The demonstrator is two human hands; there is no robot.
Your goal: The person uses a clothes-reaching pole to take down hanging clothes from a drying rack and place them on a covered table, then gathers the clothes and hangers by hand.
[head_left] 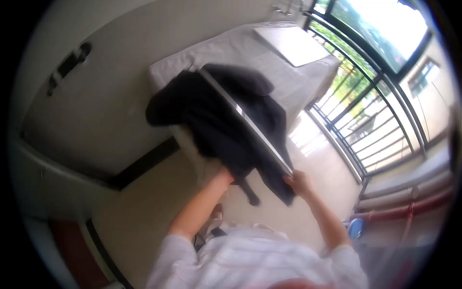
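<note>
Nearest, on the near side of the dark garment (207,113), is the wearer's white shirt (240,250), from which both bare forearms reach forward and slant inward toward the garment. The right hand (299,183), at the garment's near right edge, has its fingers curled closed around the near end of a pale pole (262,139); whether they also pinch cloth is too blurred to tell. The left hand (225,175) meets the garment's near left edge; cloth hides its fingers, so their opening and any hold cannot be told. The pole slants across the garment to its far edge; the grip at one end presumably steers its length, while the left hand, set apart from the right, probably supports the cloth. Beneath the garment's near side lies the pale floor (149,202). Behind the garment stands a cloth-covered tabletop (226,50), contact between them being unclear. Beyond the garment, to the right, lie a white board (296,45) on this tabletop and, farther off, a window railing (380,135).
</note>
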